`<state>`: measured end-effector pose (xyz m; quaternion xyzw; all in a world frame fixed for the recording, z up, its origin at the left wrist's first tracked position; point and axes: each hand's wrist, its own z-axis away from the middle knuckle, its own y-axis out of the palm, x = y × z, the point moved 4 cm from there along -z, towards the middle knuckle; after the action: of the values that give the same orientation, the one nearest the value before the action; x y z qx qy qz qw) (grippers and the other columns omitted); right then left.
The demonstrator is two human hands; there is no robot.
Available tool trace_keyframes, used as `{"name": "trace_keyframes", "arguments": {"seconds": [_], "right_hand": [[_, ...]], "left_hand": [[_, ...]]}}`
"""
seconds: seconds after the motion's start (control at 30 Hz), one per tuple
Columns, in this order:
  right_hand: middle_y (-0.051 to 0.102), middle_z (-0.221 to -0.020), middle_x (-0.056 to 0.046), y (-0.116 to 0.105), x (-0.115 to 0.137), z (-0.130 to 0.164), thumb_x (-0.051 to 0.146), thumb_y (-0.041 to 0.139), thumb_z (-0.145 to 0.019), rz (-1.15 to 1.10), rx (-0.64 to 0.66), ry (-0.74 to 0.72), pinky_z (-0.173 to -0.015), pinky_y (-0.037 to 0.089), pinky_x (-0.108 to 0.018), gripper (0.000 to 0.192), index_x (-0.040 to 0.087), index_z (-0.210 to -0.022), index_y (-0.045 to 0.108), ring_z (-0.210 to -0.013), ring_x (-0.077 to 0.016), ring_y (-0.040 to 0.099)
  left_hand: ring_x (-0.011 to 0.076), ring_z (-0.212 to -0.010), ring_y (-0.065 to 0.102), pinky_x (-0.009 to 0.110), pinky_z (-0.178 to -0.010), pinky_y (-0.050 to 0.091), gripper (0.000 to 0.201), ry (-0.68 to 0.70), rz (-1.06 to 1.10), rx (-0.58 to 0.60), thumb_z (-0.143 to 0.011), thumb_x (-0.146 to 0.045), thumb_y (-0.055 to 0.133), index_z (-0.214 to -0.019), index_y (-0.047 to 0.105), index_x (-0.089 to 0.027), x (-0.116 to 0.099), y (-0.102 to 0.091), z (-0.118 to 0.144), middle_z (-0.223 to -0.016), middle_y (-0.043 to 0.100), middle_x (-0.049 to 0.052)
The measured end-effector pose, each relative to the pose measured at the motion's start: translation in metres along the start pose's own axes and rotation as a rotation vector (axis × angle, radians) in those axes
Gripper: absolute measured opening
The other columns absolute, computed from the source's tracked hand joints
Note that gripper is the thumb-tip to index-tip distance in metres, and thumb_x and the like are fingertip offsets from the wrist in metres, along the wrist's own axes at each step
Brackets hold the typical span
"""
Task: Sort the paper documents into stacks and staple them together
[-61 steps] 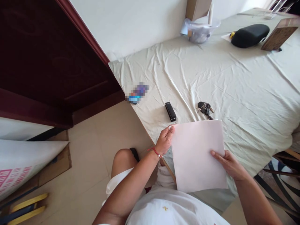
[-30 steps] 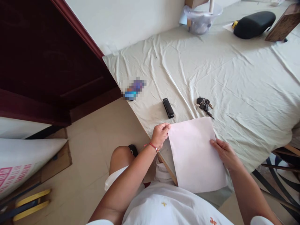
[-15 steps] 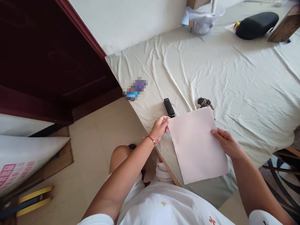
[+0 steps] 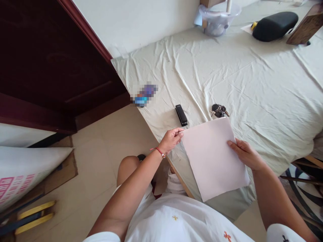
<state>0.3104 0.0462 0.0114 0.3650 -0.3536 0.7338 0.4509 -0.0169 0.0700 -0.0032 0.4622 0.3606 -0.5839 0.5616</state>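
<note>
The left hand (image 4: 173, 139) and the right hand (image 4: 246, 154) are apart, one on each side of the blank white paper (image 4: 214, 158). The left hand pinches the paper's far left corner between thumb and fingers. The right hand clamps the right edge, thumb on the upper face; its fingers are partly hidden beneath. The paper spans the space between the hands, its near edge toward the body. Whether it is one sheet or several cannot be determined. A red bracelet (image 4: 161, 153) encircles the left wrist.

The cloth-covered table (image 4: 264, 94) extends beneath and beyond both hands. The black stapler (image 4: 181, 115) lies just beyond the left hand, not touching it. The bunch of keys (image 4: 219, 110) lies beyond the paper, at a position between the hands; the paper's far edge adjoins it in view, and contact cannot be confirmed. A pixelated item (image 4: 145, 95) lies beyond and to the left of the left hand, at the table edge.

Well beyond the right hand are a clear plastic tub (image 4: 217, 25), a black case (image 4: 275, 27) and, farther right, a tilted wooden board (image 4: 305, 27). A dark red door (image 4: 50, 60) stands well to the left of the left hand.
</note>
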Motion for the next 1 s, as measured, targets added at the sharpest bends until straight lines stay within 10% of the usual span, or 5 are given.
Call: {"name": "trace_keyframes", "arguments": {"seconds": [0.43, 0.77, 1.0], "right_hand": [[0.071, -0.069, -0.002, 0.000, 0.001, -0.010, 0.059, 0.077, -0.080, 0.057, -0.063, 0.030, -0.047, 0.048, -0.025, 0.039, 0.021, -0.084, 0.068, -0.061, -0.0189, 0.064], [0.077, -0.082, -0.006, 0.004, -0.002, -0.020, 0.059, 0.079, -0.077, -0.125, -0.038, 0.156, -0.051, 0.057, -0.031, 0.043, 0.022, -0.097, 0.072, -0.063, -0.0231, 0.071], [0.074, -0.071, -0.002, -0.001, -0.016, -0.026, 0.053, 0.079, -0.078, -0.073, -0.060, 0.141, -0.046, 0.055, -0.029, 0.034, 0.023, -0.092, 0.071, -0.059, -0.0229, 0.070]], "left_hand": [[0.0183, -0.078, 0.066, 0.026, -0.075, 0.047, 0.016, 0.112, -0.409, 0.043, -0.085, -0.024, 0.062, -0.082, 0.077, -0.020, 0.002, -0.015, 0.007, -0.079, 0.073, 0.005], [0.0062, -0.046, 0.037, 0.020, -0.049, 0.029, 0.016, -0.175, -0.067, -0.084, -0.078, -0.025, 0.069, -0.089, 0.070, -0.014, 0.016, -0.020, -0.006, -0.068, 0.067, 0.001], [0.0234, -0.089, 0.069, 0.030, -0.077, 0.046, 0.039, 0.046, -0.680, -0.433, -0.099, -0.052, 0.051, -0.113, 0.060, -0.016, -0.048, -0.033, -0.059, -0.094, 0.075, 0.013]]}}
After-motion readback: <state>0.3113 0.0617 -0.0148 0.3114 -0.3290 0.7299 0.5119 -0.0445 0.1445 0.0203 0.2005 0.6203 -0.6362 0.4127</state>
